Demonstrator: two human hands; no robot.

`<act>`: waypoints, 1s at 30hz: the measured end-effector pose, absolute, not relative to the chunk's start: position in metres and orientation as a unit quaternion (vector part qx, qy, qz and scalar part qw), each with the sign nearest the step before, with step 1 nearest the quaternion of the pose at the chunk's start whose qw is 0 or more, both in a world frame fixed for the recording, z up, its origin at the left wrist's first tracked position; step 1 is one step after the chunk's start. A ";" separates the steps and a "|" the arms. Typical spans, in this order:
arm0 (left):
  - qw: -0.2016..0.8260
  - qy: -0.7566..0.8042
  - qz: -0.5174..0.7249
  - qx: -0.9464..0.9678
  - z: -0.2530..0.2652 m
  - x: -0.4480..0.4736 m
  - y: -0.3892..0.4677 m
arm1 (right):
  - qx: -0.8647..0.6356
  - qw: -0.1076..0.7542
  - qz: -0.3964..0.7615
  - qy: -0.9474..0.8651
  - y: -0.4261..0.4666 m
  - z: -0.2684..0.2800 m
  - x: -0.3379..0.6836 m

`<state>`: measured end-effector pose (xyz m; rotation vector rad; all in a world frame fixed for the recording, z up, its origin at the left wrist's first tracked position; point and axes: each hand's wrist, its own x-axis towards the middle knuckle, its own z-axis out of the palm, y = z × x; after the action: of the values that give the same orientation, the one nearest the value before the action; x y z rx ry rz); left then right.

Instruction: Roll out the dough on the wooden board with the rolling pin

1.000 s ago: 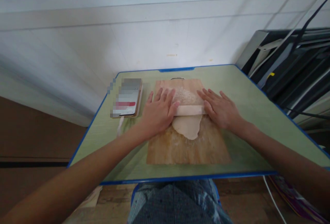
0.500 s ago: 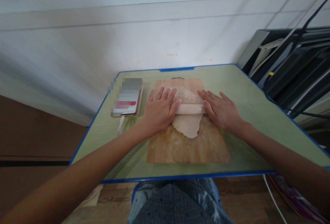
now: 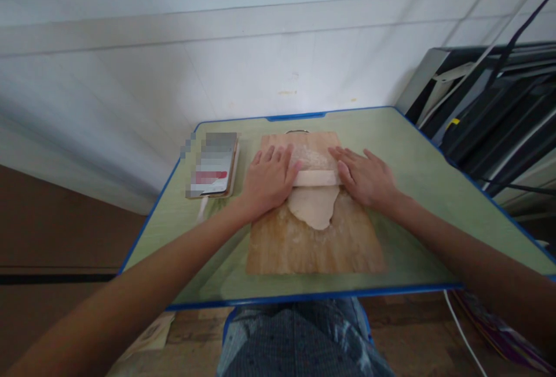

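resting left hand [image 3: 270, 181] and right hand [image 3: 368, 178] flat, unclenched, over the ends of a pale rolling pin [image 3: 318, 178] mid-frame, apparently thinning the dough [image 3: 314, 207] seen just below it on the floury board [image 3: 313, 255], and seemingly needing even pressure next.

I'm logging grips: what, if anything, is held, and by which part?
The white rolling pin, pressed rather than gripped: left hand over one end, right hand over the other.

Tabletop [image 3: 417, 154] pale green, blue-edged. Wooden board [image 3: 315, 254] lies flat near the middle. Left of it, a phone [image 3: 219, 160], screen up, white cable [image 3: 202, 209] at its near end.
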<state>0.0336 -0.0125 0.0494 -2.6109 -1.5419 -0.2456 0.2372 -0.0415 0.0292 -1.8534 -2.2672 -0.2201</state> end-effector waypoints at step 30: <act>0.023 -0.597 -0.119 -0.793 0.046 0.061 0.061 | -0.667 0.165 -0.090 -0.720 0.045 0.037 0.238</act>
<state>0.0608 0.0612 0.0455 -2.4565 -1.8487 -0.3683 0.2383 0.0453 0.0373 -1.9013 -2.0522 -0.2560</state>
